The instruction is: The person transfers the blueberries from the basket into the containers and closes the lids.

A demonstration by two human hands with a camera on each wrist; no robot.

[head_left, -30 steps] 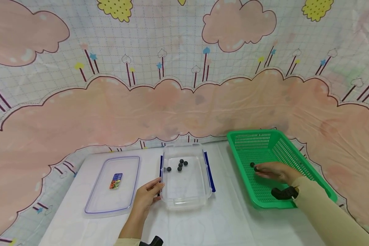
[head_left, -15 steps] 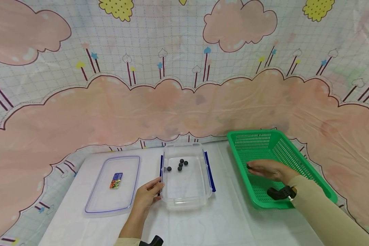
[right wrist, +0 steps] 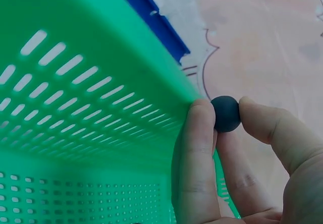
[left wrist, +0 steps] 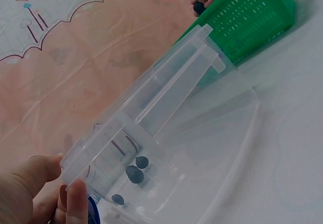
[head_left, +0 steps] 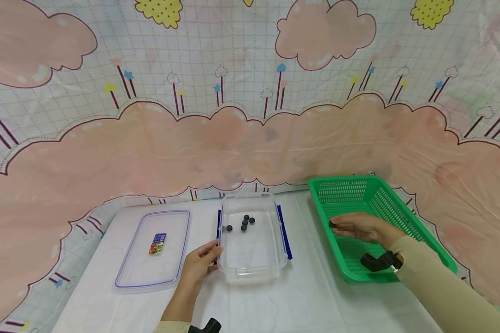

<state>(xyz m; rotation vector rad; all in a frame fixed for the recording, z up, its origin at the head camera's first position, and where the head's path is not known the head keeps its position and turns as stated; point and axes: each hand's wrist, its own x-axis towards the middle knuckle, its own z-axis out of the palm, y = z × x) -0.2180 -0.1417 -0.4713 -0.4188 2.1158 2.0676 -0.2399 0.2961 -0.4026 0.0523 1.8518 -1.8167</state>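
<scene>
My right hand (head_left: 360, 227) pinches a small dark blueberry-like ball (right wrist: 226, 114) between thumb and fingertips, near the left rim of the green plastic basket (head_left: 416, 226). The ball looks smooth, round and blue-black. At the left side of a clear plastic box (head_left: 254, 259), my left hand (head_left: 200, 263) grips the wall with thumb and fingers. Several similar dark balls (head_left: 244, 223) lie on the box's floor, mostly in a cluster toward the back. In the left wrist view, the thumb (left wrist: 38, 173) lies against the box's rim.
A clear lid (head_left: 129, 259) with a blue seal and a colourful label (head_left: 157, 244) lies left of the box. Blue locking flaps (head_left: 284, 233) hang at the box's sides. A white cloth (head_left: 312, 296) covers the table, and a printed curtain (head_left: 250, 152) stands behind.
My right hand has moved left and slightly up inside the basket, carrying the dark ball toward the left rim. My left hand and the box have stayed in place.
</scene>
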